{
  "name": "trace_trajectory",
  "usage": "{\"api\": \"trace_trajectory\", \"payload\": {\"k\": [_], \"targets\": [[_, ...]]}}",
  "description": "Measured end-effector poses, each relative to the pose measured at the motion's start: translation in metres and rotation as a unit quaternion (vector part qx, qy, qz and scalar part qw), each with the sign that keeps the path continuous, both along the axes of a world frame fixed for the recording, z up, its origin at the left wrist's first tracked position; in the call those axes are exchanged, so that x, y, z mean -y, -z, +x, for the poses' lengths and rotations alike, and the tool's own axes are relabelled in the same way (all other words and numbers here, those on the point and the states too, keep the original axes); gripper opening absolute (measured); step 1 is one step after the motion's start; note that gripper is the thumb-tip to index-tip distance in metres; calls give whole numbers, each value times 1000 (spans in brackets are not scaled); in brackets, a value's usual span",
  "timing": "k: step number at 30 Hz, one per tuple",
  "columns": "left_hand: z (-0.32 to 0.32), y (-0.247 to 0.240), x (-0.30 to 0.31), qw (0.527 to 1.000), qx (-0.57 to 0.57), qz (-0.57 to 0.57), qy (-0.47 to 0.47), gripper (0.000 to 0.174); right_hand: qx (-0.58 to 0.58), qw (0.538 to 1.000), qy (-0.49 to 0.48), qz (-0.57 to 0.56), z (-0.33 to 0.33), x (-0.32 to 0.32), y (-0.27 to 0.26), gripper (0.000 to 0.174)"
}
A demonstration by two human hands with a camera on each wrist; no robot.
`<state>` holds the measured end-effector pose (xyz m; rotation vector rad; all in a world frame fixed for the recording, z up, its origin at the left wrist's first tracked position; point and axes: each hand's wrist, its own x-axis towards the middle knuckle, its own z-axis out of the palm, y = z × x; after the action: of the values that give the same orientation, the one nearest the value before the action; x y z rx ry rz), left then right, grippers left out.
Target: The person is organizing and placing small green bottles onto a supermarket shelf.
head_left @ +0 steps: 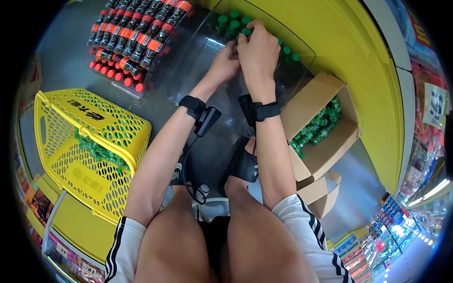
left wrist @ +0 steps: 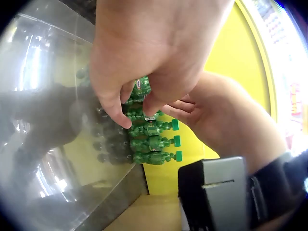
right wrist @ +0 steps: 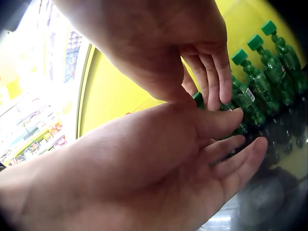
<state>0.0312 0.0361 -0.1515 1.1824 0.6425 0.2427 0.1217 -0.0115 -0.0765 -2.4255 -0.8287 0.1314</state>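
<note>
Small green bottles (left wrist: 154,143) with green caps stand in close rows behind a clear plastic panel (head_left: 203,70). My left hand (head_left: 225,63) reaches in among them; in the left wrist view its thumb and a finger lie on either side of a green bottle (left wrist: 138,116), pinching it. Close beside it, my right hand (head_left: 259,54) is over the caps, its fingers (right wrist: 224,79) hanging fairly straight and their tips right at the bottles. Part of the row is hidden behind both hands.
On the right, an open cardboard box (head_left: 314,92) holds many more green bottles. A yellow basket (head_left: 89,106) with green bottles stands at left. Dark bottles with red caps (head_left: 127,35) are stacked at the back left. A yellow wall (head_left: 349,52) curves behind.
</note>
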Motion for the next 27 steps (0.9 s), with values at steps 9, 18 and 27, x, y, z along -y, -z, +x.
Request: {"api": "trace_trajectory", "payload": {"k": [9,18,27], "targets": [[4,0,2,999,35,-12,3,66,0,1000,4,12,2,0,2,28],[-1,-14,2,1000,-4,-13,13,66,15,1000,-2,20,1,1,1,28],[-3,-11,3,1000,11,-9,-5,65,-4,1000,-3,-18,0,1,-8,41]]}}
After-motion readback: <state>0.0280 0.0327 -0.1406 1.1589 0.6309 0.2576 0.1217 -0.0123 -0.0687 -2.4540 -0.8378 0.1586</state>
